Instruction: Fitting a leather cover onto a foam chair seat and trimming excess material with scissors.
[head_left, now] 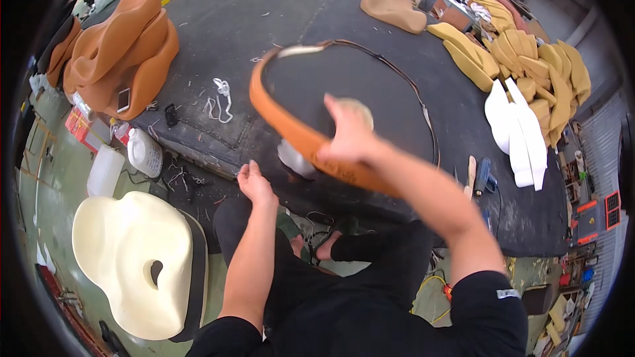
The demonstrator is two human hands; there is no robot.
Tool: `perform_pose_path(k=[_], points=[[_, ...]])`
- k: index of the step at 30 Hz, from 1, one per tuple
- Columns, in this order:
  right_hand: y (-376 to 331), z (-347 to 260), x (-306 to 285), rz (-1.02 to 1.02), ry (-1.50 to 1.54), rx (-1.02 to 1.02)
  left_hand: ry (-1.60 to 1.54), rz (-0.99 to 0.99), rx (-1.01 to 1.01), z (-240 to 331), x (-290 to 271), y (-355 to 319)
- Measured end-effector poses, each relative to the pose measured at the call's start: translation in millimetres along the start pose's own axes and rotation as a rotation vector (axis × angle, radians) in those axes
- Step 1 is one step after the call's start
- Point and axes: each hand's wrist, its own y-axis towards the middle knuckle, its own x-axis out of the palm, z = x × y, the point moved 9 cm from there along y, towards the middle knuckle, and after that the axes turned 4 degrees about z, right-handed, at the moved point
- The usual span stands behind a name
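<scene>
A long tan leather-look band (291,125) with a dark inner edge lies in a large loop on the dark table. Across its near side reaches my right hand (350,133), thumb and fingers spread, the thumb against the band. Partly behind that hand is a pale round object (363,111); its kind is unclear. My left hand (256,184) is at the table's front edge, apart from the band. Its fingers are pressed together, and whatever they hold is too small to make out. Between the left hand and the band sits a whitish crumpled piece (295,160).
Brown moulded seat shapes (126,46) are stacked at left, a phone (124,99) on them. A cream seat form (132,264) is lower left, near a white jug (144,152). White pieces (519,135), yellow foam pieces (529,59) and a blue-grey tool (485,175) are at right.
</scene>
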Motion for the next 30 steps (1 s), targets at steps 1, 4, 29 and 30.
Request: perform_pose_path(k=[1, 4, 29, 30], points=[[15.3, -6.4, -46.9, -0.026, 0.187, 0.000, -0.005, 0.029, -0.001, 3.7, -7.9, 1.4], [50.9, 28.6, -167.8, -0.008, 0.753, 0.064, 0.019, 0.015, 0.035, -6.8, -25.4, 29.4], [-356.1, 235.4, 57.1, 0.731, 2.200, 0.565, 0.105, -0.713, -0.635, -79.6, 92.8, -133.7], [-356.1, 225.5, 62.1, 0.742, 2.193, 0.585, 0.111, -0.700, -0.525, -69.0, 95.4, -124.0]])
